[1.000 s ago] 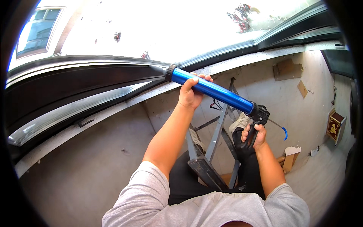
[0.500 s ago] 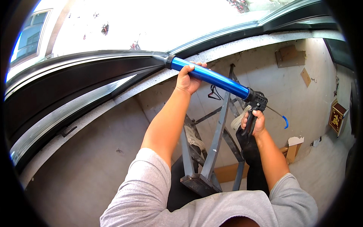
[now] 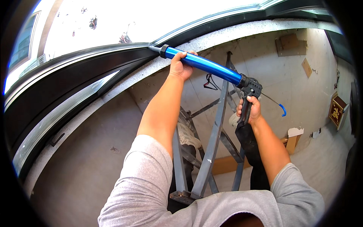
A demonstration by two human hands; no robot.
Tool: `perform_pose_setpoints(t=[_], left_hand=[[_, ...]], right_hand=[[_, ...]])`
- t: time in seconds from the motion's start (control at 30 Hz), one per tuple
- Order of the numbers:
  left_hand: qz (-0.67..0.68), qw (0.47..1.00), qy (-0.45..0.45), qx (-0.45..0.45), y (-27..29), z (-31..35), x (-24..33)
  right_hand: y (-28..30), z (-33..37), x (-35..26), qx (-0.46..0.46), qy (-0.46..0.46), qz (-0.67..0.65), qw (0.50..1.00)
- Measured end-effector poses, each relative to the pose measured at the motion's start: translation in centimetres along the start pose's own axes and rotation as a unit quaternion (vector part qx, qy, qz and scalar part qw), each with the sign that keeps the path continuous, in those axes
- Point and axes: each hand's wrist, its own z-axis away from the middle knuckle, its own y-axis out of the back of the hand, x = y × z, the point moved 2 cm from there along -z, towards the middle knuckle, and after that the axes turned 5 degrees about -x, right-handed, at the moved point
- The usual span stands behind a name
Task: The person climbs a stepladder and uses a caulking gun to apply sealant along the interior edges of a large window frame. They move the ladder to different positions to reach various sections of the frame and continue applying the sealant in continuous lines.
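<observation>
One blue caulking gun [image 3: 216,69] spans the upper centre; our left hand [image 3: 180,69] grips its barrel, our right hand [image 3: 255,109] its handle. Should our left grip slacken, the nozzle [image 3: 154,48] could scrape the black window frame [image 3: 75,75].

Upper: lt. grey T-shirt [image 3: 234,206], plain, creased, w/ rounded neckline [image 3: 244,213]. L sleeve [image 3: 145,162] and R sleeve [image 3: 297,185] short, same col., L w/ heavy folds. Forearms [image 3: 157,106] bare. L hand [image 3: 181,69] and R hand [image 3: 252,109] bare. Lower: blk. trousers [image 3: 259,166], partly obsc. Footwear: L shoe [image 3: 189,138] off-white, textured upper; R shoe [image 3: 233,120] pale, mostly obsc., detail indistinct.
</observation>
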Motion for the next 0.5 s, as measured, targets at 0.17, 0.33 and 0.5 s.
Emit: perform_pose_setpoints(t=[0.17,0.33,0.5], left_hand=[[0.004,0.999,-0.006,0.038,1.7,-2.3,-1.1],[0.007,0.998,0.002,0.055,2.5,-3.9,-1.7],[-0.001,0.998,-0.009,0.055,2.0,-3.3,-1.3]], right_hand=[[0.5,-1.2,0.5,0.019,0.013,0.009,1.0],[-1.2,-1.2,0.9,0.071,0.091,0.02,0.993],[-4.0,1.7,0.1,-0.13,0.115,-0.096,0.98]])
